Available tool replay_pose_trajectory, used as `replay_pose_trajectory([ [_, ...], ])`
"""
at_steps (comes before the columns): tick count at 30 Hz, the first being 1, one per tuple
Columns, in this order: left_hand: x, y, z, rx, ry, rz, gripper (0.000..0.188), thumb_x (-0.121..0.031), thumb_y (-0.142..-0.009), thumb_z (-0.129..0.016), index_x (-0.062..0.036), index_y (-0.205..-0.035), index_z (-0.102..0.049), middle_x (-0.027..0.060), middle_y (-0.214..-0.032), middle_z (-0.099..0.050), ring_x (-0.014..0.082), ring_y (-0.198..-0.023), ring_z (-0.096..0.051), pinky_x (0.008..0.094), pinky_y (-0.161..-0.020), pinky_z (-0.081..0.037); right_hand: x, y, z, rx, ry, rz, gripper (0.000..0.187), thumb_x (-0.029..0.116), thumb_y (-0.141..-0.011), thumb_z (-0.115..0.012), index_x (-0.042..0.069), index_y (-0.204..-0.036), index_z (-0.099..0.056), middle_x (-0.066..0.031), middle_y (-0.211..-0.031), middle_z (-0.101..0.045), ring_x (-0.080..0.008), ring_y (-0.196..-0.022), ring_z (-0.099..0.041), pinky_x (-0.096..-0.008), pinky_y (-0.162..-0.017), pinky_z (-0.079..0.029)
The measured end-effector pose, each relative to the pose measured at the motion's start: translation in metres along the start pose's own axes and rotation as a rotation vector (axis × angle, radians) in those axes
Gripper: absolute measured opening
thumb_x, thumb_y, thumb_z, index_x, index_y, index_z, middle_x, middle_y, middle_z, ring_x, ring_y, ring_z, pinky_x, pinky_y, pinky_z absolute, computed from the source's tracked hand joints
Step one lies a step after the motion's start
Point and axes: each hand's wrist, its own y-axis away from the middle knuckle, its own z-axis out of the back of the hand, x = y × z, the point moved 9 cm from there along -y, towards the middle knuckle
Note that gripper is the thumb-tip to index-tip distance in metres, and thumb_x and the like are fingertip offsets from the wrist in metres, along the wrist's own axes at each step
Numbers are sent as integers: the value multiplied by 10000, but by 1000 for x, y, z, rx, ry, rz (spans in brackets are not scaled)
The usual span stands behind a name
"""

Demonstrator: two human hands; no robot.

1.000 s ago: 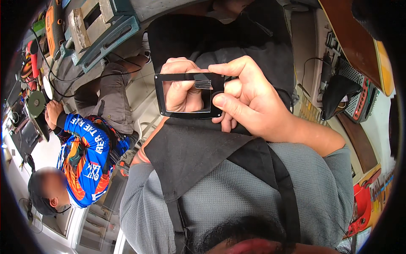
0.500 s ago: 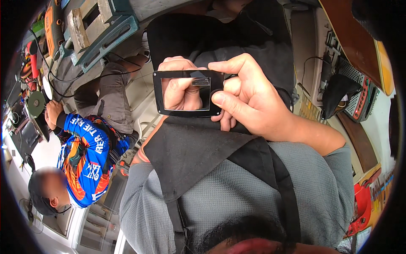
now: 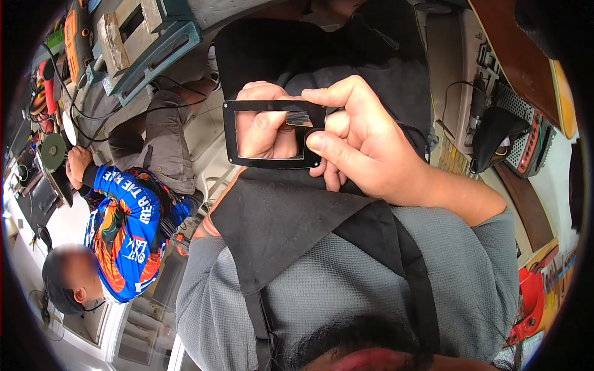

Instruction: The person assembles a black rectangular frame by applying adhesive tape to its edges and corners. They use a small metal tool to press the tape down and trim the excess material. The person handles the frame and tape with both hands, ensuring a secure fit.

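A black rectangular frame (image 3: pixel 232 137) with a clear window is held up in front of my chest, over a black apron (image 3: pixel 278 216). My right hand (image 3: pixel 365 145) pinches the frame's right side, forefinger along the top edge and thumb on the lower right corner. Behind the frame is my left hand (image 3: pixel 265 128), whose fingers show through the window and grip it from the back. A small shiny strip (image 3: pixel 299 119) sits at the window's upper right corner, beside my right fingers.
A co-worker in a blue and orange jersey (image 3: pixel 127 229) sits at the left, one hand by a grinding disc (image 3: pixel 53 150). A blue-green machine (image 3: pixel 151 43) stands at the top left. Tools and a black object (image 3: pixel 495 133) lie at the right, a red tool (image 3: pixel 531 297) lower right.
The frame has risen slightly in both hands. The shiny strip at the window's upper right looks smaller now. The co-worker has barely moved.
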Motion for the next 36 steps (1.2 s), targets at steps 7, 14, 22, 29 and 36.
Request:
replay_pose_trajectory([
  [7, 6, 2, -2, 58, -1, -20, 232, 71, -931, -754, -77, -1080, -654, 95, -1013, -653, 245, -836, -660, 380, -740, -529, -4, 0, 1, 3, -20, -13, 356, 27, -1106, -550, -13, -1425, -397, -89, -832, -663, -136, -638, -684, -316, -728, -613],
  [14, 14, 14, 7, -193, 103, 48, 245, 33, -889, -803, -57, -1109, -744, 108, -977, -692, 244, -847, -683, 360, -739, -554, 5, -1, 1, -21, -205, 19, 401, 72, -1128, -564, -1, -1452, -339, -102, -891, -682, -184, -730, -758, -335, -778, -648],
  [22, -11, -4, 11, -4, -41, -145, 379, 25, -882, -839, -88, -1231, -749, 62, -989, -687, 238, -873, -702, 342, -737, -590, 13, 1, 4, -19, -225, 67, 390, 88, -1132, -568, -6, -1437, -344, -114, -895, -695, -192, -760, -769, -337, -802, -648],
  [29, -15, -8, 8, 35, -3, -173, 521, 101, -824, -858, -96, -1288, -726, 59, -1042, -662, 238, -874, -697, 338, -713, -577, 15, 3, 3, -31, -252, 63, 392, 61, -1119, -580, -6, -1428, -347, -143, -957, -703, -193, -766, -763, -344, -787, -657],
  [36, -20, -5, 4, 50, -139, -198, 380, 38, -905, -830, -114, -1227, -696, 91, -1060, -682, 239, -855, -686, 340, -673, -529, 17, 6, 5, -15, -255, 50, 386, 37, -1110, -584, 3, -1417, -352, -159, -970, -708, -202, -778, -765, -314, -729, -654],
])
